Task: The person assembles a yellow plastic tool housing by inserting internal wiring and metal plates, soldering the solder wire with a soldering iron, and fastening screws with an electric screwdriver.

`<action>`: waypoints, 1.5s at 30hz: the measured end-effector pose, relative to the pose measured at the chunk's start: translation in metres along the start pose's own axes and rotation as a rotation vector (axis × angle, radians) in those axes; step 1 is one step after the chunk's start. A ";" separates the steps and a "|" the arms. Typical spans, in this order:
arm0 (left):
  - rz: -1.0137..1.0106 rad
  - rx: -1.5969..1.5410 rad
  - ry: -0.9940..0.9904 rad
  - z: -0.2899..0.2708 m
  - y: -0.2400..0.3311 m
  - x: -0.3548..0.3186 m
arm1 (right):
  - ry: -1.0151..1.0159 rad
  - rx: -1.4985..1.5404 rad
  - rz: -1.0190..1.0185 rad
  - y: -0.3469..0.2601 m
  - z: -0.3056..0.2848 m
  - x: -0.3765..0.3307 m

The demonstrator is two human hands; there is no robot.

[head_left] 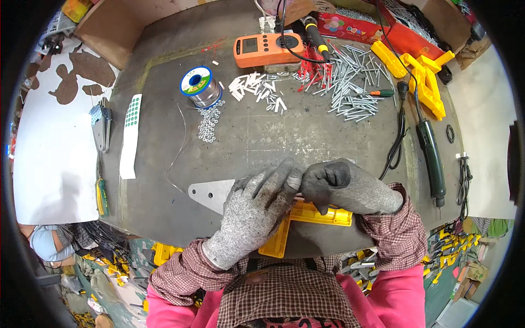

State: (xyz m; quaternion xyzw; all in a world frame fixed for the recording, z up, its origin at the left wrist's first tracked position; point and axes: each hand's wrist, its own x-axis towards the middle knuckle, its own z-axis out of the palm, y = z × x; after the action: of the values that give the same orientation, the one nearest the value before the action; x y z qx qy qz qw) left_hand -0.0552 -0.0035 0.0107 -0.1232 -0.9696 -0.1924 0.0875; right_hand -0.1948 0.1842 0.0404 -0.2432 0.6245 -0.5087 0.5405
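Both hands wear grey gloves and meet near the front edge of the table. My left hand point(254, 205) is closed over the joint of a yellow plastic casing point(322, 215), whose two arms spread apart below my hands. From under that hand a flat tapered metal plate point(210, 194) with small holes sticks out to the left. Close against the left fingertips, my right hand point(347, 186) is curled in a pinch above the casing. What it pinches is hidden by the fingers.
Farther back lie small metal rings point(208, 124), a solder wire spool point(201, 87), short pale sleeves point(251, 85), many screws point(355, 82) and an orange meter point(268, 49). To the right are yellow casings point(424, 82) and a corded electric screwdriver point(431, 158); a sticker strip point(130, 136) lies left.
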 end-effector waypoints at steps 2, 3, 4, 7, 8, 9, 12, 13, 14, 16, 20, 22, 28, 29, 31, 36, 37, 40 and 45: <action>0.105 0.016 0.083 -0.004 -0.002 0.000 | 0.010 -0.017 -0.038 0.011 0.001 0.005; 0.109 0.015 0.080 -0.006 -0.003 -0.003 | 0.152 -0.001 -0.056 0.015 0.004 0.007; 0.210 0.073 0.124 -0.007 -0.003 -0.007 | 0.292 0.015 -0.073 0.020 0.005 0.010; 0.227 0.069 0.136 -0.009 0.001 -0.015 | 0.449 -0.346 -0.181 0.039 0.004 0.020; 0.140 0.009 0.106 -0.012 0.003 -0.015 | 0.452 -0.340 -0.178 0.039 0.004 0.019; 0.096 -0.010 0.086 -0.017 0.006 -0.011 | 0.453 -0.382 -0.170 0.037 0.004 0.017; 0.078 -0.063 0.097 -0.014 0.002 -0.013 | 0.442 -0.451 -0.192 0.031 0.004 0.017; 0.079 -0.064 0.090 -0.013 0.001 -0.012 | 0.438 -0.489 -0.215 0.032 0.003 0.017; 0.051 -0.148 0.059 -0.012 -0.001 -0.010 | 0.439 -0.482 -0.213 0.034 0.003 0.018; 0.024 -0.232 0.020 -0.011 -0.002 -0.006 | 0.464 -0.552 -0.200 0.037 0.003 0.017; -0.038 -0.359 0.011 -0.012 -0.001 0.000 | 0.504 -0.533 -0.294 0.040 0.004 0.017; -0.063 -0.428 0.020 -0.012 -0.002 0.002 | 0.514 -0.514 -0.395 0.038 0.006 0.016; -0.042 -0.425 -0.009 -0.013 -0.007 0.004 | 0.534 -0.565 -0.331 0.049 0.006 0.018; -0.010 -0.290 -0.019 -0.015 -0.004 0.006 | 0.534 -0.562 -0.330 0.050 0.006 0.018; 0.021 -0.156 -0.030 -0.014 -0.002 0.006 | 0.564 -0.608 -0.362 0.051 0.006 0.020; 0.214 0.014 -0.016 -0.010 0.002 0.004 | 0.599 -0.538 -0.434 0.050 0.011 0.018; 0.283 0.013 -0.092 -0.017 -0.001 0.006 | 0.655 -0.473 -0.493 0.050 0.011 0.016; 0.286 -0.075 -0.193 -0.018 -0.011 -0.007 | 0.452 -0.436 -0.283 0.024 -0.013 0.012; 0.173 -0.062 -0.020 -0.017 -0.027 -0.024 | 1.051 -1.156 -0.272 -0.008 -0.116 -0.036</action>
State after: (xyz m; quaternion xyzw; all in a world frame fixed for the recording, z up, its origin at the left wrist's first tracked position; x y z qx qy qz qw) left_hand -0.0380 -0.0392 0.0116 -0.2109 -0.9498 -0.2127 0.0904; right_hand -0.2929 0.2553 0.0510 -0.2877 0.9278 -0.2135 -0.1040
